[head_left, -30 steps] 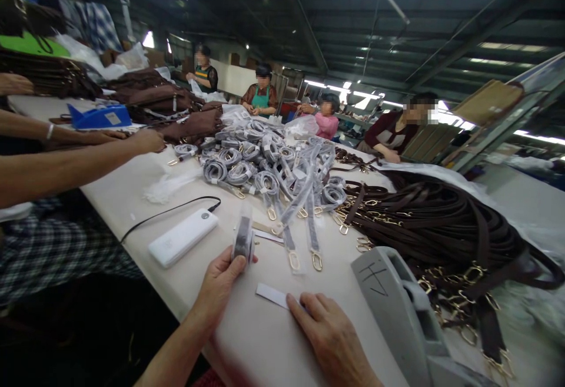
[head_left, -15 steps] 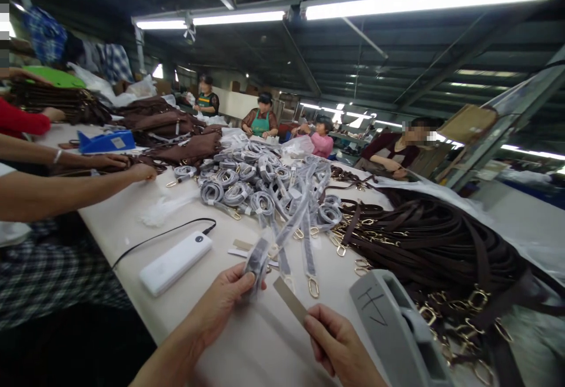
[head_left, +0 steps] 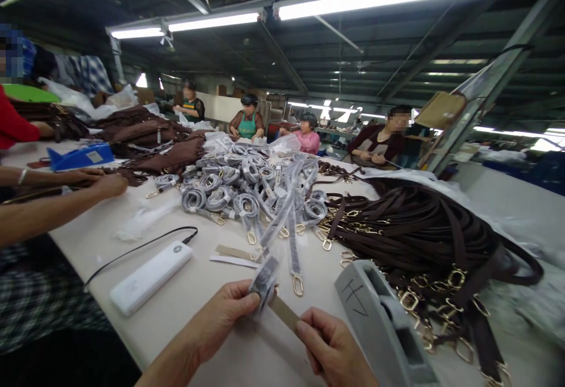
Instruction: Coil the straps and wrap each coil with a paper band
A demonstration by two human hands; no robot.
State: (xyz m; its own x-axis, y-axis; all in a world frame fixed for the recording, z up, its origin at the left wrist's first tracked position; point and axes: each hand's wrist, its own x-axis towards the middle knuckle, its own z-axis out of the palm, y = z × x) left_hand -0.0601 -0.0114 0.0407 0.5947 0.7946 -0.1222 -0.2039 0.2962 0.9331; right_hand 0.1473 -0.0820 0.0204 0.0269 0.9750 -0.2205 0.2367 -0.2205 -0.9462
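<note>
My left hand is closed on a strap wrapped in clear plastic, coiled into a small roll. Pinched in my right hand is a flat beige strip; its far end reaches the wrapped strap, though I cannot tell whether it lies inside the coil. Beyond my hands lie another beige strip and a white strip. A heap of plastic-wrapped coiled straps with gold clasps spreads farther back; one length with a gold ring extends toward me.
A grey tape dispenser stands at my right, beside a pile of dark brown straps with gold hardware. A white power bank with a black cable lies at left. Co-workers' arms reach in near a blue tape dispenser and brown bags.
My right hand has brought the beige strip up to the wrapped strap, closing the gap between them. The whole view has shifted, so the table's contents appear farther left.
</note>
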